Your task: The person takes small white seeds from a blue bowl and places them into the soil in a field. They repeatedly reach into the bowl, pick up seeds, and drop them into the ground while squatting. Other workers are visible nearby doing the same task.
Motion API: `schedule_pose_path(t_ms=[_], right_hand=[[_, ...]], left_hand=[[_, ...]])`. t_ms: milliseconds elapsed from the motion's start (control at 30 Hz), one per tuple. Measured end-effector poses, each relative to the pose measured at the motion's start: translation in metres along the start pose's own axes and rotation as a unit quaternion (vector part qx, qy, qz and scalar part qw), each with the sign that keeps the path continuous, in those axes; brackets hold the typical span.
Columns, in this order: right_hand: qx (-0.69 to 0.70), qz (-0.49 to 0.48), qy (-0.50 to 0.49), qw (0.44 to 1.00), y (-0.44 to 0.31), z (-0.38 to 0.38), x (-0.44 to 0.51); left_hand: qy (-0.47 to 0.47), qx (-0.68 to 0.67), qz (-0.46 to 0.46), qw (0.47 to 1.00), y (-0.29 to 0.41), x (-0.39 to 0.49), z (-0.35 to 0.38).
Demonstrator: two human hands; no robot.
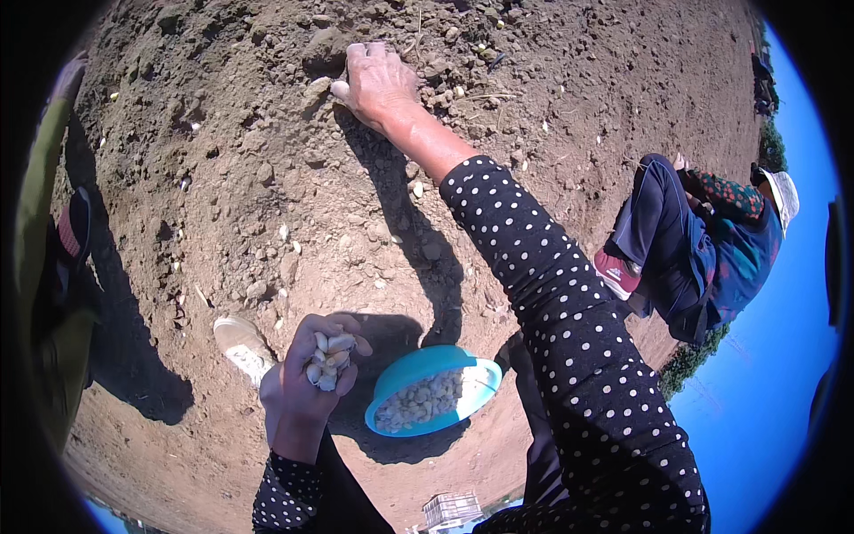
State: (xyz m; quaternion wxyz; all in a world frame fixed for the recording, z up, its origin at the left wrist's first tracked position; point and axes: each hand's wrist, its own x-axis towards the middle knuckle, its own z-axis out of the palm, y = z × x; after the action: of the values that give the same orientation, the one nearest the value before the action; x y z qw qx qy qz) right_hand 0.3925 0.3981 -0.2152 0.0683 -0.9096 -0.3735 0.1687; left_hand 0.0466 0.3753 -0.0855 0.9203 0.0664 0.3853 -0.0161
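Note:
My left hand (pixel 293 390) is cupped around a handful of garlic cloves (pixel 329 360), low in the view. Farther out, my right hand (pixel 381 85) reaches down to the loose, cloddy soil (pixel 267 133), its fingertips at the ground beside a large clod (pixel 327 50). Whether those fingers pinch a clove is hidden. Between my feet and to the right of my left hand, a turquoise plastic basin (pixel 408 375) holds many more cloves (pixel 423 400). Single cloves, such as a pale clove (pixel 418 189), lie scattered over the soil around my right hand.
At the right, a person (pixel 720 247) in a white hat squats on the soil. Another person's sleeve (pixel 41 160) and shoe (pixel 73 223) show at the left rim. My beige shoe (pixel 243 344) stands left of the basin. A pale crate-like object (pixel 452 510) is at the bottom.

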Motion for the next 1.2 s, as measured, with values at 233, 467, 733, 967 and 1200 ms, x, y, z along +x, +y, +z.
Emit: schedule_pose_path(t_ms=[233, 467, 733, 967, 1200], right_hand=[[0.206, 0.089, 0.04, 0.974, -0.016, 0.004, -0.011], [0.513, -0.267, -0.279, 0.767, -0.232, -0.03, -0.198], [0.005, -0.242, 0.136, 0.961, -0.084, -0.017, 0.023], [-0.195, -0.147, -0.091, 0.965, -0.041, -0.011, 0.051], [0.116, -0.061, -0.004, 0.991, -0.079, -0.028, -0.044]], left_hand=[[-0.03, 0.061, -0.09, 0.994, -0.015, -0.005, -0.015], [-0.092, 0.147, -0.199, 0.965, -0.072, 0.002, -0.089], [-0.051, 0.144, -0.172, 0.973, -0.009, -0.007, -0.021], [-0.046, 0.177, -0.167, 0.969, -0.017, -0.007, -0.025], [-0.041, 0.187, -0.182, 0.964, -0.023, -0.007, -0.025]])
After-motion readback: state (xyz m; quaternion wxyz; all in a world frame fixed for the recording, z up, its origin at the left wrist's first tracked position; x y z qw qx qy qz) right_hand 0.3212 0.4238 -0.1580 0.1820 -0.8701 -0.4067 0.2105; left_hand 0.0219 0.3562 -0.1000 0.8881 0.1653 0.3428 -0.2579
